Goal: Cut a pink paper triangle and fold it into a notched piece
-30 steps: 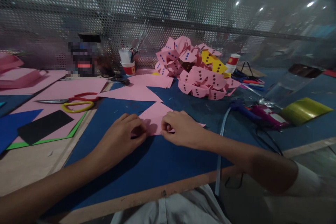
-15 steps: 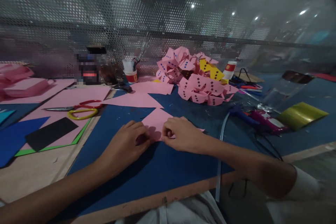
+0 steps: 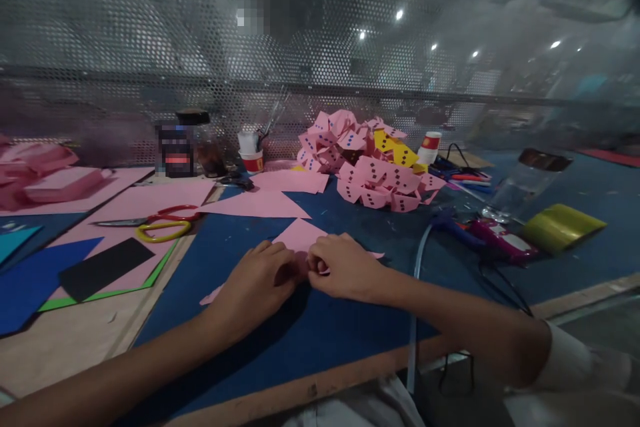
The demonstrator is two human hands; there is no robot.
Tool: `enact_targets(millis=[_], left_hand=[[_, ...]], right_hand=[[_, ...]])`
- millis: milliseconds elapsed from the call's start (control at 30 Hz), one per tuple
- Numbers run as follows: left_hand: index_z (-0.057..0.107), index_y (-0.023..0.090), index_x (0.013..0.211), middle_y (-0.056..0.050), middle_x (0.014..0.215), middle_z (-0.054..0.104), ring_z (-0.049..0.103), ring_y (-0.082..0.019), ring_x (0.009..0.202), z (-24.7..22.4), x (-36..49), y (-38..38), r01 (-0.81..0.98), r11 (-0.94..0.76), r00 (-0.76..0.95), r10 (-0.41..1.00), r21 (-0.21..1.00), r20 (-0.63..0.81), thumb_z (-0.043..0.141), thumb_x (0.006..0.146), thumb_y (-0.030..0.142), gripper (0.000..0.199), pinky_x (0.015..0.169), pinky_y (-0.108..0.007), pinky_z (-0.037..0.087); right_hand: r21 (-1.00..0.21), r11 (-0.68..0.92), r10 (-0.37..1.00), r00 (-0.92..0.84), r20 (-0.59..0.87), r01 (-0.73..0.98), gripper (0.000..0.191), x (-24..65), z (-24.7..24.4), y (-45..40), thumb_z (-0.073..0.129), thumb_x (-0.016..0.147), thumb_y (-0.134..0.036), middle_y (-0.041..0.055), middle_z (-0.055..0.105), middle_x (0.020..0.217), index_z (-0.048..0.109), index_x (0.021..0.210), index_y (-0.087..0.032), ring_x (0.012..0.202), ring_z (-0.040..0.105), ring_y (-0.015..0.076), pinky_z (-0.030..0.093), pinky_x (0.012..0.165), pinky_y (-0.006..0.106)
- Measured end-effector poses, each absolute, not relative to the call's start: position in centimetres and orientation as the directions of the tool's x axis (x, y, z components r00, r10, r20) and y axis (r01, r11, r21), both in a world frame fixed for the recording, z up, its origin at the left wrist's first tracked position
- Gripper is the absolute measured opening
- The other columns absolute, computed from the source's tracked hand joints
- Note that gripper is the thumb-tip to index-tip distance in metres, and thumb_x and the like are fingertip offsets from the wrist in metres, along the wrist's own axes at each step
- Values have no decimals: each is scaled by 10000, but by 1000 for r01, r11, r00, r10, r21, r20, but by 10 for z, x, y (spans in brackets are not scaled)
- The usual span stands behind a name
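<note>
A piece of pink paper (image 3: 300, 235) lies on the blue table top, its pointed corner facing away from me. My left hand (image 3: 265, 273) is closed on its near edge, fingers curled. Close beside it, my right hand (image 3: 343, 267) pinches the same edge with thumb and bent fingers. The two hands almost touch. Small tips of pink paper stick out left of my left hand and right of my right hand. My palms hide the rest of the near edge. Beyond lies another pink paper sheet (image 3: 257, 205).
Scissors (image 3: 165, 221) rest on pink sheets at left, near a black paper piece (image 3: 107, 268) and blue paper (image 3: 45, 273). Folded pink paper shapes with dots (image 3: 383, 180) are heaped at the back. A glue gun (image 3: 465, 230), yellow roll (image 3: 565, 228) and clear jar (image 3: 527, 183) stand right.
My left hand has shifted right, closer to my right hand, and a pink tip now shows at its left. The whole view has tilted slightly upward.
</note>
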State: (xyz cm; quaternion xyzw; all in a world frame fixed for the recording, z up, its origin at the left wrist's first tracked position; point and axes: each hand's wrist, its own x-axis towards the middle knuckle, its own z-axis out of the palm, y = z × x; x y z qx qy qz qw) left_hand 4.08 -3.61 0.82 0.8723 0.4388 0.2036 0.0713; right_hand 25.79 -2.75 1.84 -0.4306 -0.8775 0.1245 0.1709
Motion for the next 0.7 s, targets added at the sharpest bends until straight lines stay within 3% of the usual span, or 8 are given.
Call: enact_targets(millis=[400, 700], left_hand=[[559, 218, 735, -37, 753, 636, 561, -237, 786, 9, 45, -36, 721, -616, 525, 785, 317, 330, 566, 965, 242, 231, 681, -351, 383], [585, 216, 766, -35, 778, 630, 533, -244, 812, 4, 45, -35, 731, -580, 507, 814, 359, 282, 561, 926, 230, 163, 737, -363, 359]], right_hand=[[-360, 594, 801, -570, 184, 719, 44, 259, 23, -30, 684, 857, -229, 19, 729, 901, 685, 837, -190, 910, 625, 184, 346, 816, 337], [-372, 586, 805, -571, 164, 720, 65, 262, 23, -28, 672, 860, -242, 15, 738, 890, 704, 830, -194, 877, 632, 175, 341, 817, 332]])
